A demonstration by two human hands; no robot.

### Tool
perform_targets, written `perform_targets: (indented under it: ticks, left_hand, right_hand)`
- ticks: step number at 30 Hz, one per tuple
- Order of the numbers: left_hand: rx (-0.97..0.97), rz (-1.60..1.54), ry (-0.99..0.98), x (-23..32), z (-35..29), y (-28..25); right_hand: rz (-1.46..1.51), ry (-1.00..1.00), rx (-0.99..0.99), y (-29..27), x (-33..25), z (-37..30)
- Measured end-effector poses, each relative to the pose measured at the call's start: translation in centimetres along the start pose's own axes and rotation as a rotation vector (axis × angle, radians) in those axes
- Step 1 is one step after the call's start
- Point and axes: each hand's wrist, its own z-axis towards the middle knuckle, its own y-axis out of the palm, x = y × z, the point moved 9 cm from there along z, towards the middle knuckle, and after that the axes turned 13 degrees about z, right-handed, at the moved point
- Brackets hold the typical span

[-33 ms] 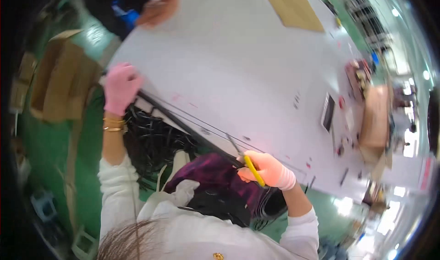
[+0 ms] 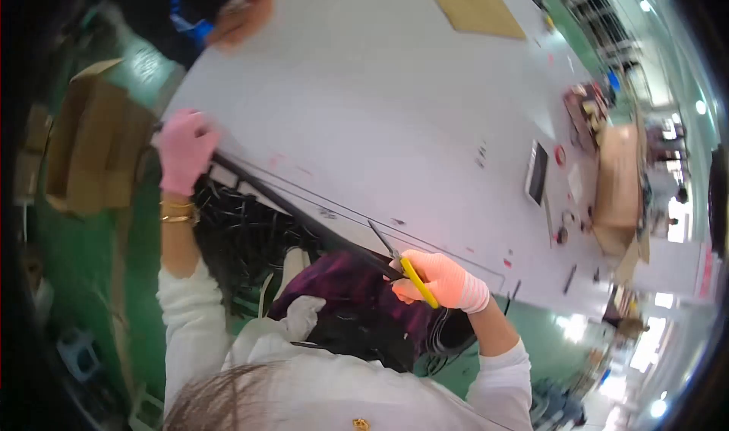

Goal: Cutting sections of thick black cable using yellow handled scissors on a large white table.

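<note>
A long black cable-like strip (image 2: 292, 211) runs along the near edge of the white table, sagging slightly between my hands. My left hand (image 2: 186, 148), in a pink glove, is closed around its far left end, at the table's left corner. My right hand (image 2: 440, 279), in a paler pink glove, grips yellow-handled scissors (image 2: 418, 282). Their dark pointed blades stick out up and left over the table edge. The strip's near end meets the fingers of that same hand; whether they pinch it too is hard to see.
Black cables (image 2: 239, 222) hang in a tangle below the table edge. A person's hand (image 2: 247, 17) rests at the far left of the white table (image 2: 364, 112). Brown cardboard (image 2: 474, 6) lies at the back. Cardboard boxes (image 2: 99, 142) stand left; a carton (image 2: 619, 176) is at right.
The whole view has shifted a little. My left hand sits slightly farther left, and the black strip bows a bit more. Both grips look the same.
</note>
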Motion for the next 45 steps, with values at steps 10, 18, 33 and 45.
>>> perform_targets:
  ticks: [10,18,33,45]
  left_hand:
    - [-0.052,-0.052,0.076,-0.3,0.5,2.1]
    - [-0.068,0.009,0.043,-1.1,0.5,2.2]
    - [-0.107,-0.079,0.023,-2.0,0.4,2.8]
    - [-0.132,-0.006,-0.020,-2.1,0.6,2.6]
  right_hand:
    - [0.204,0.112,0.228,-9.8,5.8,-9.4]
    - [-0.585,-0.018,0.525,-13.2,4.7,-6.2]
    - [-0.956,0.191,0.572,-13.1,4.5,-5.3]
    - [-1.040,0.317,0.533,-12.4,3.3,-5.1]
